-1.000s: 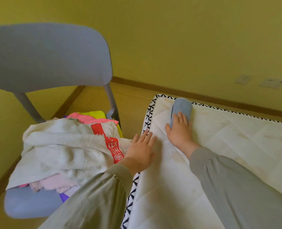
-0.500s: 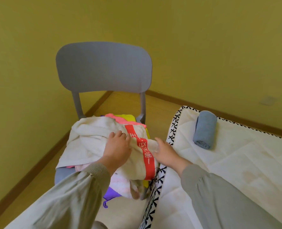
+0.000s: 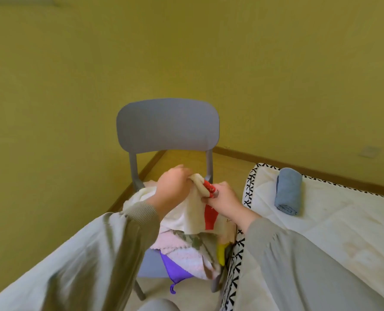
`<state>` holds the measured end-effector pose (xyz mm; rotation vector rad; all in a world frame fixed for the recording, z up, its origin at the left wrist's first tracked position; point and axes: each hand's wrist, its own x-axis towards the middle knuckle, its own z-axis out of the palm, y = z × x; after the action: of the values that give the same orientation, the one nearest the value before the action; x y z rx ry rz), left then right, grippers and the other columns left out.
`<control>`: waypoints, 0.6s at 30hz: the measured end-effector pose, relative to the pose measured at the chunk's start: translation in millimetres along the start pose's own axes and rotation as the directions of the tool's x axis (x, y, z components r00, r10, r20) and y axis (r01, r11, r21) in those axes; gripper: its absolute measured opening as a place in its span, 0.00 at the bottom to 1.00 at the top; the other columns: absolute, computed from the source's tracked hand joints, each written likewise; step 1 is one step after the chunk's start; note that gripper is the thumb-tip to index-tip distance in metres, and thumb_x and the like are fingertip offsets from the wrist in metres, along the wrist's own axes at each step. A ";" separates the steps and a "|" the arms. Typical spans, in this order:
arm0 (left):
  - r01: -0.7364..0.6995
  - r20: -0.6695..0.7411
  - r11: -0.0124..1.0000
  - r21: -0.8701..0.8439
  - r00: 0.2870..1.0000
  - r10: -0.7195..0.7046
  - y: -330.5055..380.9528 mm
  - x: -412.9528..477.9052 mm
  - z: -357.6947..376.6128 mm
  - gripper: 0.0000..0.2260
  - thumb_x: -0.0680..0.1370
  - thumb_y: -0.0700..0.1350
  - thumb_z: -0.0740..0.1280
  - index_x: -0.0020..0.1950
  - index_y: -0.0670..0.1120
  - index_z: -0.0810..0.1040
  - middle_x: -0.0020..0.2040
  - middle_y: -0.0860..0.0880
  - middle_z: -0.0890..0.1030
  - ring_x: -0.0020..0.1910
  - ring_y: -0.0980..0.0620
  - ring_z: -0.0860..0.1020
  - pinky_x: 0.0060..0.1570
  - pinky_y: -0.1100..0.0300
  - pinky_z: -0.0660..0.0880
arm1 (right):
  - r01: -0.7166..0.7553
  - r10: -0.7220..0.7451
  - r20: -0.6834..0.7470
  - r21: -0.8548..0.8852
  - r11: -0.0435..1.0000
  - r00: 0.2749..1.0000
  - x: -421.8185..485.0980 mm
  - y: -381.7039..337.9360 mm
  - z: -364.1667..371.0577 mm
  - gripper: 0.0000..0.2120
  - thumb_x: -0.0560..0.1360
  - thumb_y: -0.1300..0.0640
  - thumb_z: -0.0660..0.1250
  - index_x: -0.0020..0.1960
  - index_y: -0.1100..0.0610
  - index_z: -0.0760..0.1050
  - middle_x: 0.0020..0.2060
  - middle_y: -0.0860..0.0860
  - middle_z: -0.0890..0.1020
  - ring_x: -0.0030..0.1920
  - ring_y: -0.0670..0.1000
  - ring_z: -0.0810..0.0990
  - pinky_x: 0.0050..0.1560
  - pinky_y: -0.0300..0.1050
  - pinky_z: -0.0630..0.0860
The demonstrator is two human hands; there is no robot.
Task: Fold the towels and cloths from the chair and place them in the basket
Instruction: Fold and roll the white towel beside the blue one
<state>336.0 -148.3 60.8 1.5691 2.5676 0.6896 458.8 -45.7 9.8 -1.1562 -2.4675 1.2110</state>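
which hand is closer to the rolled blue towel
Right. The right hand is left of the rolled blue towel, by the white quilted mattress; the left hand is farther left, over the grey plastic chair.

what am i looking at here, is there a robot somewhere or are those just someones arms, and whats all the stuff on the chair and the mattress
There is no robot here. The arms belong to a person who wears a wide-angle camera on their head, so this one picture looks forward and down at their own hands.

The left hand and the right hand both grip a white towel with a red stripe and hold it up above a grey chair. On the chair seat lies a pile of cloths in pink, purple and yellow.

To the right is a white mattress with a black-patterned edge. A rolled blue towel lies on it. No basket shows in this view.
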 end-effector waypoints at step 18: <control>-0.222 -0.354 0.807 -0.547 0.935 0.018 112.6 -44.0 -279.2 0.09 0.75 0.37 0.62 0.38 0.44 0.79 0.33 0.47 0.79 0.35 0.48 0.78 0.46 0.46 0.80 | 0.390 -0.207 -0.393 0.471 0.791 0.896 -149.7 -246.7 -150.9 0.04 0.72 0.58 0.71 0.47 0.56 0.79 0.39 0.51 0.82 0.40 0.49 0.80 0.39 0.38 0.75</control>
<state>375.0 -238.7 348.7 1.4922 2.1082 1.6968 487.6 -151.4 316.3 -0.6937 -1.7964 1.3605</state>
